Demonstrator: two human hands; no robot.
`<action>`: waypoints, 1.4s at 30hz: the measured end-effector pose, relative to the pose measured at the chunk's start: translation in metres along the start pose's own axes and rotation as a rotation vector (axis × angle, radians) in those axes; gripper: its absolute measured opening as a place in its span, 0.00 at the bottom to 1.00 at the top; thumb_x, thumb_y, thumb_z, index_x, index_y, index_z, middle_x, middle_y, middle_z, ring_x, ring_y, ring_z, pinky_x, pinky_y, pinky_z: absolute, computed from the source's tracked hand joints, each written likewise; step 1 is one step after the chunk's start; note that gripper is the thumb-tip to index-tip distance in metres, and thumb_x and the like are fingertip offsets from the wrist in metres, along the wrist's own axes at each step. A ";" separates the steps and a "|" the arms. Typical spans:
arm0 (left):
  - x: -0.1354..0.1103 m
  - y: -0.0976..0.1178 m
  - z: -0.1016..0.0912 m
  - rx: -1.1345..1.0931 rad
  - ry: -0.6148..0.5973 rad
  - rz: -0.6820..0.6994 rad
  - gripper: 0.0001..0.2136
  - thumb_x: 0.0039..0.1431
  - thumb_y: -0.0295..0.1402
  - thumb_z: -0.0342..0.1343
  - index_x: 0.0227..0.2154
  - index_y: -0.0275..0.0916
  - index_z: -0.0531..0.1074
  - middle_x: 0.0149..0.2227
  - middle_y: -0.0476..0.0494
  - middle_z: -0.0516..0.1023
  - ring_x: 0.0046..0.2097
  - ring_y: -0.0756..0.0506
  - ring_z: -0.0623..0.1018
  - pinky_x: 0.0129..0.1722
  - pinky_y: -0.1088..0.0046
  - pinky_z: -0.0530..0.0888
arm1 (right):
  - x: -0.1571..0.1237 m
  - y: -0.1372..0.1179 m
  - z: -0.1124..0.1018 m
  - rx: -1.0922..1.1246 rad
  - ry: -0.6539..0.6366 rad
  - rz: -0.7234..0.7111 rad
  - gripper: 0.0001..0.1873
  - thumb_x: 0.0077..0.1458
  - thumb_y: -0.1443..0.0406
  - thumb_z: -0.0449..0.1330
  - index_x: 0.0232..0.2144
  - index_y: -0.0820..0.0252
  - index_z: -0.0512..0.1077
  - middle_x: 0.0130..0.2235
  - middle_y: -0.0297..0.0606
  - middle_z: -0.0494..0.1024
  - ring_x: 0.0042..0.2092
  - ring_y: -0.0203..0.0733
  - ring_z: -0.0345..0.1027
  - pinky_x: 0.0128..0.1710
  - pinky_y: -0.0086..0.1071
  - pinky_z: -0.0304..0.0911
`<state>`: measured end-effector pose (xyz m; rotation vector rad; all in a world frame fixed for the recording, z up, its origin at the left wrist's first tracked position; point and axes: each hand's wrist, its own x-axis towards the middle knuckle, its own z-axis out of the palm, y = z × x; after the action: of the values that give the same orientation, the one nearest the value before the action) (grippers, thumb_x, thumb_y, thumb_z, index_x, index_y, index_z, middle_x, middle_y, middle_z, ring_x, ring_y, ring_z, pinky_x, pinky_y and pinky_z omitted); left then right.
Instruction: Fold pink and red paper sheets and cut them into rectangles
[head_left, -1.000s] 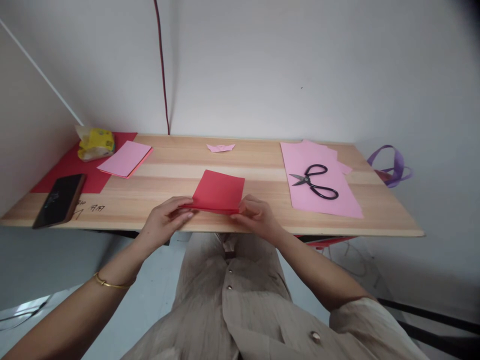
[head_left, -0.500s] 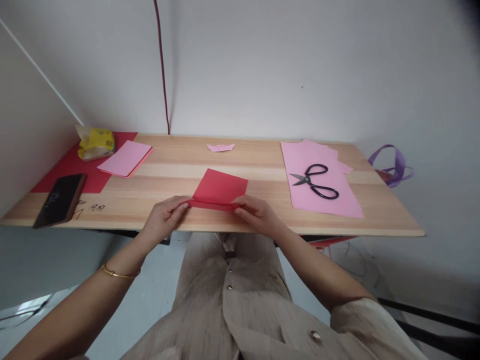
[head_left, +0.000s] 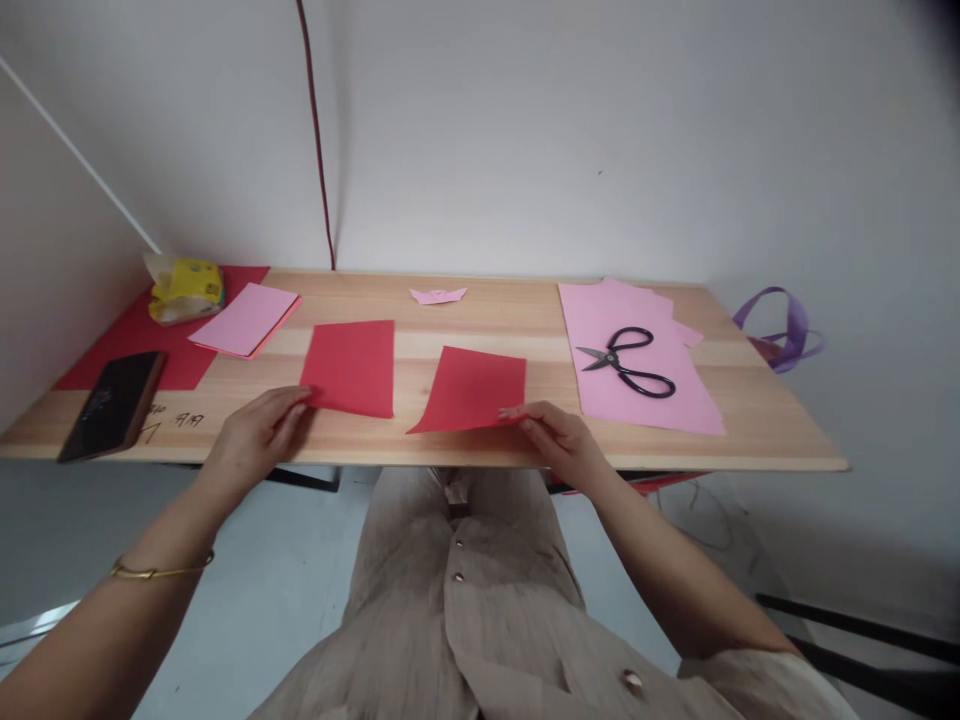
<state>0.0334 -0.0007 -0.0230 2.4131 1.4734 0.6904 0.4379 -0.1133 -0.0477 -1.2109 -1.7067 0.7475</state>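
Two red paper sheets lie on the wooden table (head_left: pixel 525 455). My left hand (head_left: pixel 259 430) rests with fingers stretched out, touching the near left corner of the left red sheet (head_left: pixel 351 366). My right hand (head_left: pixel 559 440) has its fingers laid flat on the near right corner of the right red sheet (head_left: pixel 472 388), whose near left corner points toward the table's front edge. Neither hand grips anything.
Black scissors (head_left: pixel 622 362) lie on a large pink sheet (head_left: pixel 645 395) at the right. A small folded pink paper (head_left: pixel 437 295) sits at the back. At the left are a pink paper stack (head_left: pixel 244 318), a yellow tissue pack (head_left: pixel 184 288), a red sheet (head_left: pixel 139 340) and a dark phone (head_left: pixel 109 402). Purple ribbon (head_left: pixel 784 325) hangs off the right end.
The red paper that both hands held together in the middle is now two separate sheets; my left hand slid one to the left, my right hand shifted the other slightly right.
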 end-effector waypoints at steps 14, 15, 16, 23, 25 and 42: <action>-0.012 0.144 0.054 -1.609 -0.650 -0.959 0.23 0.59 0.45 0.59 0.51 0.33 0.73 0.49 0.30 0.79 0.49 0.37 0.80 0.52 0.59 0.75 | -0.039 -0.004 0.007 0.265 0.177 0.117 0.09 0.64 0.56 0.55 0.40 0.50 0.72 0.38 0.37 0.78 0.42 0.43 0.74 0.47 0.40 0.69; -0.011 0.148 0.061 -1.647 -0.600 -0.956 0.20 0.60 0.40 0.59 0.51 0.33 0.73 0.50 0.32 0.79 0.49 0.38 0.80 0.52 0.60 0.76 | -0.043 -0.005 0.006 0.280 0.152 0.127 0.10 0.64 0.55 0.54 0.39 0.50 0.72 0.37 0.37 0.78 0.41 0.42 0.74 0.45 0.40 0.69; -0.010 0.152 0.066 -1.672 -0.553 -0.945 0.18 0.60 0.36 0.60 0.50 0.33 0.74 0.50 0.33 0.79 0.48 0.39 0.80 0.51 0.61 0.76 | -0.045 -0.008 0.006 0.284 0.133 0.134 0.11 0.64 0.55 0.54 0.39 0.51 0.72 0.36 0.37 0.78 0.39 0.41 0.74 0.43 0.38 0.69; -0.013 0.174 0.076 -1.673 -0.341 -0.746 0.13 0.51 0.32 0.65 0.40 0.34 0.78 0.39 0.38 0.83 0.37 0.41 0.82 0.39 0.68 0.78 | -0.032 -0.025 0.011 0.072 0.392 0.151 0.08 0.60 0.58 0.59 0.32 0.54 0.71 0.43 0.41 0.75 0.46 0.43 0.69 0.48 0.38 0.65; -0.015 0.179 0.075 -1.640 -0.306 -0.695 0.13 0.48 0.32 0.66 0.38 0.34 0.79 0.38 0.38 0.83 0.37 0.41 0.82 0.39 0.67 0.78 | -0.026 -0.024 0.013 0.046 0.456 0.149 0.09 0.59 0.58 0.60 0.30 0.55 0.70 0.49 0.43 0.72 0.53 0.46 0.66 0.53 0.41 0.62; -0.016 0.171 0.073 -1.502 -0.124 -0.725 0.19 0.43 0.40 0.72 0.38 0.38 0.79 0.38 0.40 0.83 0.41 0.39 0.81 0.41 0.63 0.78 | -0.020 -0.029 0.027 0.029 0.365 0.222 0.08 0.58 0.60 0.57 0.29 0.55 0.67 0.29 0.33 0.70 0.30 0.37 0.62 0.30 0.31 0.59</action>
<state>0.1970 -0.0912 -0.0171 0.7189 0.9657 0.9043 0.4042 -0.1410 -0.0406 -1.4338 -1.2739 0.6325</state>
